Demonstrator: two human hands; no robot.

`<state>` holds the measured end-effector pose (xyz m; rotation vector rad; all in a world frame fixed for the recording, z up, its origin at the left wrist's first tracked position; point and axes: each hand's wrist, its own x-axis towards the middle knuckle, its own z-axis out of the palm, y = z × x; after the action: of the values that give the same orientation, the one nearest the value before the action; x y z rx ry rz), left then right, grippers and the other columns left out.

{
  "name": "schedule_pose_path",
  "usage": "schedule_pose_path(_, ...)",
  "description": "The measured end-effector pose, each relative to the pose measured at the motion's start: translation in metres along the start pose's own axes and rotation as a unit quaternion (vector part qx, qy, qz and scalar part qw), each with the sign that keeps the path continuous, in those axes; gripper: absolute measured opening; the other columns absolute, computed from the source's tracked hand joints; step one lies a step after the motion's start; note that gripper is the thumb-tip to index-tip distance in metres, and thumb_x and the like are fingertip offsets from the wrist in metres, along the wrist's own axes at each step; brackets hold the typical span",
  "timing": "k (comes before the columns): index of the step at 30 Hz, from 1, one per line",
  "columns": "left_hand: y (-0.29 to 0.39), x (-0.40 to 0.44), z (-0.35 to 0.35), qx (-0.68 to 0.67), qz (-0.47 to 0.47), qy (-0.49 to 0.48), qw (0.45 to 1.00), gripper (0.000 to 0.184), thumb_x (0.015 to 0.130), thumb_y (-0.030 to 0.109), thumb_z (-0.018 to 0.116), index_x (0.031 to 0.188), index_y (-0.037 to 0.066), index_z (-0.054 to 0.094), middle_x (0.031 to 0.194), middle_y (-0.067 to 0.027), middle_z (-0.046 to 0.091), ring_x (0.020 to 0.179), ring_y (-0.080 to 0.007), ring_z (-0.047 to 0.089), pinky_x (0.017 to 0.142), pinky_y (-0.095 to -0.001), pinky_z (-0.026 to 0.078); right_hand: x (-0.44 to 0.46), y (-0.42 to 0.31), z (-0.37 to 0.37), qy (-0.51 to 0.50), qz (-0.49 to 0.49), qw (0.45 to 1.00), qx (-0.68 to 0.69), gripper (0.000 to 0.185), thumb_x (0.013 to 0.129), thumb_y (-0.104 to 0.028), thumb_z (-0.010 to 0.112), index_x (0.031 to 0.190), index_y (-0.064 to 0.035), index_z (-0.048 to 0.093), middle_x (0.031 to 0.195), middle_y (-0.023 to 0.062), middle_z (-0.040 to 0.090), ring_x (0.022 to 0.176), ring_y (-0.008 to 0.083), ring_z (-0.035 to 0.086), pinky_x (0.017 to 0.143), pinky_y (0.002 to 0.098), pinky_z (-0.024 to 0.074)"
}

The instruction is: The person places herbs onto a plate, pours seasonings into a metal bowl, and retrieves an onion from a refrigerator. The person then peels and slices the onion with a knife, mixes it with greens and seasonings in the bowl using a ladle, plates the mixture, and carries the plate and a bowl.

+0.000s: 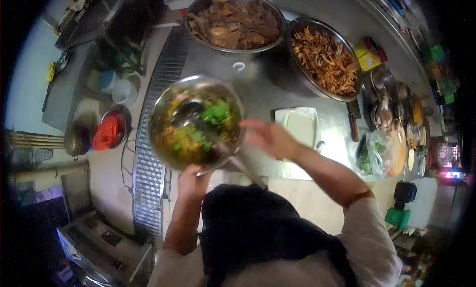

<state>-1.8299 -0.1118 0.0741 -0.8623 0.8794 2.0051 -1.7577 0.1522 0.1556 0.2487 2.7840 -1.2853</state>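
The stainless-steel mixing bowl (pixel 157 143) is at the near left end of the steel worktable (pixel 263 84), overlapping the ribbed metal grating (pixel 148 173) in view; whether it rests on anything, I can't tell. Inside, chopped green herbs (pixel 216 112) sit over a yellowish-brown, blurred mixture, and a metal ladle (pixel 244 170) dips in, its handle slanting out over the near right rim. The left hand (pixel 192 182) is mostly closed on the near rim, thumb on top. The right hand (pixel 267 137) has its fingers partly curled at the right rim, too blurred for me to say whether they grip it. Just right of that hand lies a white rectangular tray (pixel 299 124). On the far side stand a big basin of brown meat slabs (pixel 235 27) and, to its right, an oval basin of clawed pieces like chicken feet (pixel 327 61). Farther right there's a dark-bladed knife (pixel 353 123), with a clear plastic bag of greens (pixel 375 154) nearer the person.
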Motion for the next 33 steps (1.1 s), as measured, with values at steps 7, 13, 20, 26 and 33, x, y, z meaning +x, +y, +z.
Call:
schedule_pose_path(7,0.022,-0.015,-0.039,-0.012,0.097,-0.025,0.995,0.054,0.073,-0.001,0.050,0.126,-0.004,0.043,0.124,-0.0184,0.052,0.116,-0.0356,0.050,0.099,-0.0532,0.044,0.232,0.195,0.009,0.074,-0.057,0.866,-0.492,0.016,0.084,-0.020,0.052,0.092,-0.0112,0.063,0.086,0.0158,0.066,0.074,0.0358,0.064,0.063,0.0442,0.0514)
schedule_pose_path(13,0.001,0.004,-0.072,0.080,0.123,0.020,0.989,0.031,0.077,0.002,0.048,0.106,-0.007,0.051,0.111,-0.0192,0.057,0.105,-0.0340,0.055,0.096,-0.0464,0.046,0.172,0.102,0.032,0.150,-0.059,0.977,-0.140,0.029,0.080,-0.022,0.065,0.105,-0.0080,0.061,0.094,0.0148,0.065,0.080,0.0319,0.063,0.071,0.0392,0.0514)
schedule_pose_path(20,-0.070,0.046,-0.029,0.196,0.190,-0.163,0.948,0.039,0.077,-0.004,0.048,0.115,0.000,0.046,0.106,-0.0152,0.055,0.094,-0.0315,0.060,0.083,-0.0479,0.054,-0.022,-0.010,0.044,0.019,0.010,0.966,-0.256,0.062,0.081,-0.026,0.066,0.137,-0.0190,0.040,0.111,0.0209,0.055,0.084,0.0369,0.062,0.071,0.0437,0.0521)
schedule_pose_path(26,-0.103,0.015,0.052,0.021,0.012,-0.052,0.998,0.041,0.078,-0.004,0.046,0.118,0.004,0.045,0.107,-0.0128,0.053,0.094,-0.0310,0.060,0.082,-0.0482,0.054,-0.101,0.037,0.002,0.097,0.051,0.988,-0.107,0.052,0.079,-0.001,0.051,0.131,-0.0042,0.045,0.100,0.0238,0.059,0.079,0.0386,0.062,0.072,0.0433,0.0522)
schedule_pose_path(33,-0.150,0.027,0.048,0.173,0.075,-0.219,0.957,0.021,0.082,-0.004,0.047,0.103,-0.005,0.049,0.106,-0.0174,0.052,0.090,-0.0292,0.058,0.074,-0.0418,0.055,-0.168,0.034,-0.095,-0.100,0.007,0.974,-0.201,0.046,0.082,-0.004,0.053,0.127,-0.0110,0.053,0.082,0.0172,0.060,0.080,0.0337,0.062,0.075,0.0429,0.0492)
